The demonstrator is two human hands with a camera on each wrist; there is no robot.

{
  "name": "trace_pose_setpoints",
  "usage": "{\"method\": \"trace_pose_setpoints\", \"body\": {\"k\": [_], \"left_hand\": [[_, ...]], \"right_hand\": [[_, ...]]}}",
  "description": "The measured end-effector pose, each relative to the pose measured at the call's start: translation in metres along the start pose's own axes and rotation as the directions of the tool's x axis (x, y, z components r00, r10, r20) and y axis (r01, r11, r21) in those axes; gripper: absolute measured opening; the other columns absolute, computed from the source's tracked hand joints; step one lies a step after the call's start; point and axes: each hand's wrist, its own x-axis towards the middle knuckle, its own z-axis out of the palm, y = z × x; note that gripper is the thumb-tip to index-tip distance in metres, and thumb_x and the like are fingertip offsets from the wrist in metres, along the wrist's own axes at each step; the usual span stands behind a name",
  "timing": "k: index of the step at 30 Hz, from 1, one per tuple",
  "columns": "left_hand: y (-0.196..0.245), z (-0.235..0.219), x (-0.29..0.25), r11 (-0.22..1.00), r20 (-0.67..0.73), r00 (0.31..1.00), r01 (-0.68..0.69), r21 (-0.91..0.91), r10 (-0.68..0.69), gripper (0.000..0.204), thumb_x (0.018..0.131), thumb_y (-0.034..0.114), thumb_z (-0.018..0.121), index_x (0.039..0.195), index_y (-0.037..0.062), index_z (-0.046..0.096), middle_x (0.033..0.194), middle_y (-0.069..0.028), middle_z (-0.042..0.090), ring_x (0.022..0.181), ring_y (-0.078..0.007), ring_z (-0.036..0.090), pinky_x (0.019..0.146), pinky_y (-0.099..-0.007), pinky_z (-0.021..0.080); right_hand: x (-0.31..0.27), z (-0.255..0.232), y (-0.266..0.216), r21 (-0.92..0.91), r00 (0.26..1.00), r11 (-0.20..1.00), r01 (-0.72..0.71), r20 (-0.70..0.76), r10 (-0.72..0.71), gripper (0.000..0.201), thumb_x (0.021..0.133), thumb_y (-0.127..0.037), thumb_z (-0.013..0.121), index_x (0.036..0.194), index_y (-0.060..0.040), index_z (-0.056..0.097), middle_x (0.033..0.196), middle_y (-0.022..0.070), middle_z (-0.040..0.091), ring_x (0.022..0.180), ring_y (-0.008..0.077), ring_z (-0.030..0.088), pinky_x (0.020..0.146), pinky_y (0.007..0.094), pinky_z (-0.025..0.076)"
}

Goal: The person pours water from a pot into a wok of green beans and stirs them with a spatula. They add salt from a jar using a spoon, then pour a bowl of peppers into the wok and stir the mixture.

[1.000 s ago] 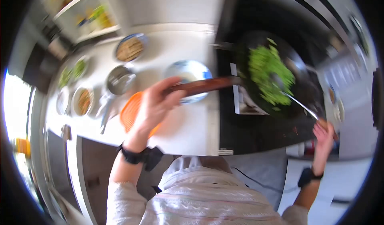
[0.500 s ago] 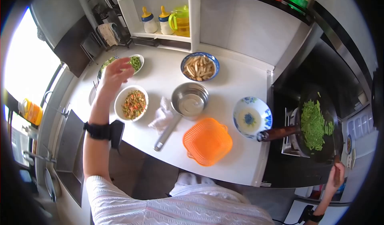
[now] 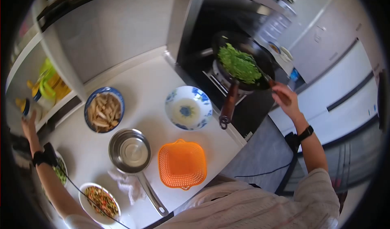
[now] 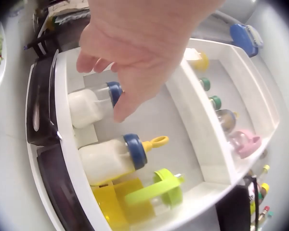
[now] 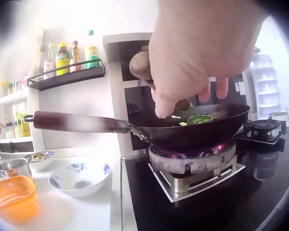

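Note:
In the head view my left hand [image 3: 29,128] reaches into a white shelf at the far left. The left wrist view shows its thumb and fingers spread around the blue collar of a white-filled jar [image 4: 86,107], thumb beside the collar; its top is hidden behind the hand. A similar jar [image 4: 108,159] with a yellow ring top stands beside it. At the stove my right hand [image 3: 285,99] grips the wooden handle [image 5: 140,65] of a metal ladle, its head among shredded greens [image 3: 239,64] in a dark wok [image 5: 197,134]. Flames show under the wok.
A yellow pitcher [image 4: 127,202] with a green handle stands beside the jars. On the counter are a bowl of pale strips [image 3: 105,110], a steel saucepan [image 3: 130,151], an orange basket [image 3: 182,164], a floral bowl [image 3: 189,108] and a bowl of chopped mix [image 3: 100,200]. The wok handle [image 3: 230,103] juts toward the counter.
My left hand first leaves the wok handle, then passes over the counter's left side to the shelf jar. My right hand keeps holding the ladle at the wok. The head view has turned.

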Motion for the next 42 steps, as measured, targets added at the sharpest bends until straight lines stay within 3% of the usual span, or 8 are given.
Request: {"method": "trace_pose_setpoints", "body": {"k": [2, 6, 8, 15, 20, 32, 38, 42], "left_hand": [[0.004, 0.012, 0.009, 1.0, 0.066, 0.998, -0.022, -0.02, 0.023, 0.088, 0.063, 0.048, 0.071, 0.125, -0.0051, 0.04, 0.122, -0.0191, 0.049, 0.111, -0.0269, 0.048, 0.093, -0.0347, 0.035], [-0.004, 0.038, 0.021, 0.987, 0.061, 0.992, -0.104, -0.12, 0.112, 0.083, 0.063, 0.042, 0.073, 0.125, -0.0034, 0.041, 0.12, -0.0161, 0.051, 0.107, -0.0243, 0.05, 0.089, -0.0343, 0.038], [-0.001, 0.038, 0.02, 0.99, 0.06, 0.994, -0.086, -0.114, 0.093, 0.083, 0.063, 0.041, 0.073, 0.125, -0.0034, 0.041, 0.12, -0.016, 0.051, 0.107, -0.0242, 0.05, 0.089, -0.0342, 0.038], [0.003, 0.026, 0.016, 0.968, 0.049, 0.993, -0.095, -0.23, 0.109, 0.082, 0.063, 0.04, 0.073, 0.125, -0.0031, 0.041, 0.119, -0.0154, 0.051, 0.106, -0.0241, 0.051, 0.088, -0.034, 0.038], [0.03, -0.045, -0.021, 0.928, -0.027, 0.993, -0.115, -0.356, 0.112, 0.081, 0.062, 0.038, 0.074, 0.125, -0.0029, 0.041, 0.118, -0.015, 0.052, 0.105, -0.0241, 0.051, 0.088, -0.0339, 0.039], [0.195, -0.278, -0.253, 0.83, -0.19, 0.981, -0.083, -0.552, -0.028, 0.08, 0.062, 0.035, 0.074, 0.124, -0.0024, 0.041, 0.116, -0.014, 0.053, 0.103, -0.0239, 0.052, 0.087, -0.0335, 0.039], [0.298, -0.336, -0.385, 0.794, -0.149, 0.981, 0.009, -0.608, -0.125, 0.079, 0.061, 0.033, 0.075, 0.124, -0.0021, 0.041, 0.115, -0.0135, 0.054, 0.102, -0.0238, 0.053, 0.086, -0.0334, 0.04], [0.347, -0.35, -0.453, 0.719, -0.027, 0.982, 0.117, -0.685, -0.185, 0.079, 0.061, 0.032, 0.075, 0.124, -0.0019, 0.041, 0.115, -0.0131, 0.054, 0.101, -0.0237, 0.053, 0.086, -0.0333, 0.04]], "right_hand": [[0.012, -0.009, -0.002, 0.483, 0.953, 0.843, -0.238, -0.049, 0.298, 0.023, 0.076, -0.001, 0.065, 0.098, -0.0031, 0.06, 0.098, 0.0068, 0.061, 0.094, 0.0157, 0.057, 0.08, 0.0265, 0.044], [0.028, -0.027, -0.014, 0.4, 0.859, 0.846, -0.352, -0.22, 0.462, 0.016, 0.081, -0.006, 0.059, 0.097, -0.0021, 0.059, 0.088, 0.0057, 0.063, 0.081, 0.0133, 0.061, 0.072, 0.0239, 0.047], [0.028, -0.026, -0.021, 0.6, 0.74, 0.657, -0.457, -0.153, 0.654, 0.015, 0.082, -0.008, 0.058, 0.096, -0.0031, 0.059, 0.087, 0.007, 0.063, 0.074, 0.0155, 0.063, 0.064, 0.0249, 0.049], [0.023, -0.026, -0.034, 0.687, 0.782, 0.653, -0.319, -0.198, 0.591, 0.016, 0.081, -0.006, 0.058, 0.096, -0.001, 0.057, 0.088, 0.0123, 0.063, 0.074, 0.0202, 0.065, 0.062, 0.0253, 0.051], [0.03, -0.017, -0.005, 0.623, 0.832, 0.711, -0.325, -0.169, 0.528, 0.017, 0.081, -0.006, 0.059, 0.097, -0.0015, 0.057, 0.091, 0.0114, 0.063, 0.077, 0.0178, 0.064, 0.066, 0.0231, 0.048], [0.033, -0.044, 0.088, 0.686, 0.895, 0.685, -0.245, -0.111, 0.431, 0.018, 0.081, -0.005, 0.056, 0.098, 0.0006, 0.055, 0.087, 0.0149, 0.063, 0.074, 0.023, 0.065, 0.066, 0.0275, 0.051], [0.039, -0.05, 0.149, 0.914, 0.924, 0.401, -0.071, -0.091, 0.37, 0.015, 0.082, -0.007, 0.059, 0.095, -0.0011, 0.057, 0.085, 0.0115, 0.063, 0.072, 0.0197, 0.065, 0.061, 0.024, 0.05], [0.054, -0.042, 0.187, 0.914, 0.938, 0.369, -0.171, 0.037, 0.344, 0.014, 0.081, -0.008, 0.06, 0.093, -0.0013, 0.057, 0.084, 0.0096, 0.063, 0.069, 0.0182, 0.065, 0.058, 0.0223, 0.048]]}}
